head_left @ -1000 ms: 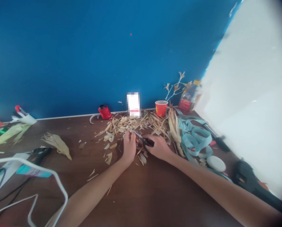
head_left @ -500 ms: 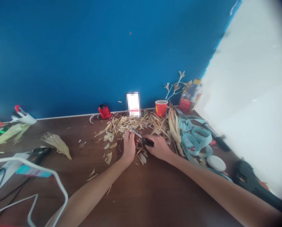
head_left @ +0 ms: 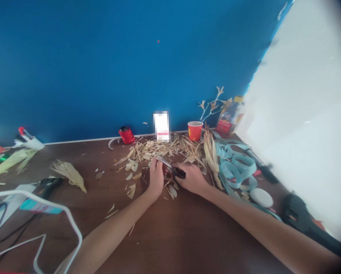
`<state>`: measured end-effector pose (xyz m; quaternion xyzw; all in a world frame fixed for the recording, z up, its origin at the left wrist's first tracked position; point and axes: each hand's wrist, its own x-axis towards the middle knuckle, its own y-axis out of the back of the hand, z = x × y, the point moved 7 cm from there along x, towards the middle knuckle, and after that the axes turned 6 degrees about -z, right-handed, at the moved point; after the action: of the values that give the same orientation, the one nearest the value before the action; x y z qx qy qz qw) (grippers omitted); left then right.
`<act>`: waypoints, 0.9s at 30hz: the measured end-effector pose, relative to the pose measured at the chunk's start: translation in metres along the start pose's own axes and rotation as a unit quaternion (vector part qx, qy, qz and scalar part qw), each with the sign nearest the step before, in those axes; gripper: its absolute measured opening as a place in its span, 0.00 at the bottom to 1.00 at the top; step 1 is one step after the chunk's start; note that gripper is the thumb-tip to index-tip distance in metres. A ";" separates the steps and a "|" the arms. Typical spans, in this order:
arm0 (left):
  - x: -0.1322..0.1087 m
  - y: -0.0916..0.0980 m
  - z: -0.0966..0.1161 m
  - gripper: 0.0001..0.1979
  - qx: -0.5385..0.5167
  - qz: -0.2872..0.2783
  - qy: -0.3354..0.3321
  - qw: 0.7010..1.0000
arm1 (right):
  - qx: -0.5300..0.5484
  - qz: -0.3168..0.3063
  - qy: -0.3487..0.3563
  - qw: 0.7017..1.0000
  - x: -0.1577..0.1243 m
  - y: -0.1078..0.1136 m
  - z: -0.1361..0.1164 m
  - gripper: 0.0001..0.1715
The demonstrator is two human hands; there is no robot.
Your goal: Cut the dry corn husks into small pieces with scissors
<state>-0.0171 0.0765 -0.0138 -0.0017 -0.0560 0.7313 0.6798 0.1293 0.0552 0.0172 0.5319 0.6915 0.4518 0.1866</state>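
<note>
My right hand is closed around the black handles of a pair of scissors. Their metal blades point up and left, reaching over the fingertips of my left hand. Those left fingers are pinched together; whatever lies between them is too small or hidden to name. Just beyond both hands spreads a heap of dry corn husk scraps. A few cut, petal-shaped husk pieces lie left of my left hand, and others lie between my wrists.
At the back stand a red paper cup, a red ribbon roll and a plastic bottle. Light-blue ribbon and a glue gun lie right. Husk bundles and a white cable are left.
The scissors have shifted slightly in my right hand, their blades moving a little left over my left fingertips. Both hands stay nearly in place.
</note>
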 end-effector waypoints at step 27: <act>0.001 -0.008 0.001 0.05 -0.036 -0.040 -0.010 0.999 | -0.010 -0.003 0.004 1.000 0.001 -0.001 -0.001 0.17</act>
<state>-0.0092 0.0778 -0.0119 -0.0168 -0.0891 0.7011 0.7073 0.1280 0.0557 0.0175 0.5262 0.6891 0.4604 0.1905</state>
